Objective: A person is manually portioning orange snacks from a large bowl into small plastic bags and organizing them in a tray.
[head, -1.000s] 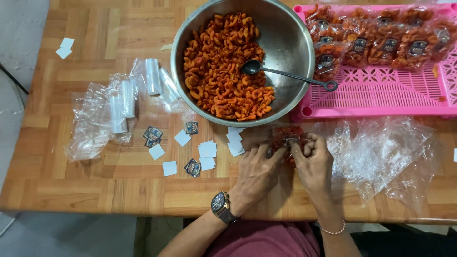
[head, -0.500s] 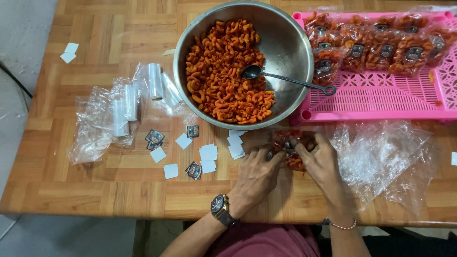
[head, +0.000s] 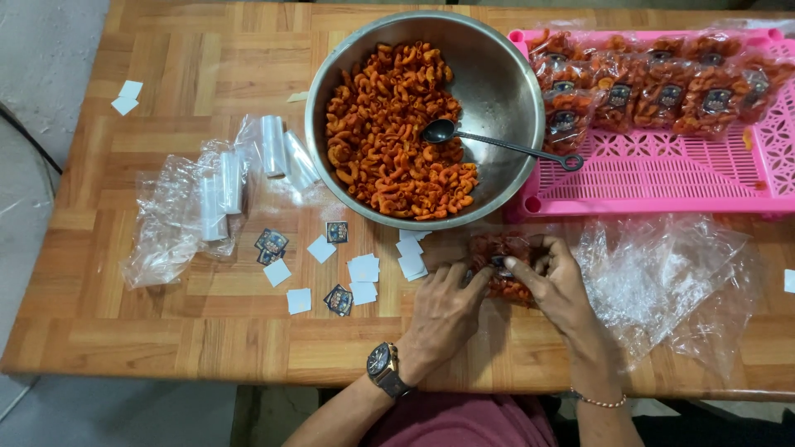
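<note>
- Plainly, both hands met on one small clear packet of orange snacks (head: 503,266), which lay on the wooden worktop (head: 166,331) just in front of the steel bowl (head: 497,83).
- The left hand (head: 443,310) came at it from the left, fingers (head: 476,280) pinched narrow on its near-left edge.
- The right hand (head: 556,285) came from the right, fingers curled close over the packet's top, where a small dark label sat.
- The packet sat directly between the two sets of fingertips, neither hand clearly nearer; its long axis I could not tell, as the hands covered much of it.
- Beyond the fingers, a spoon (head: 497,142) rested in the bowl; up to the right stood a pink tray (head: 662,178) of filled packets, and loose plastic bags (head: 671,273) lay just right of the right hand.
</note>
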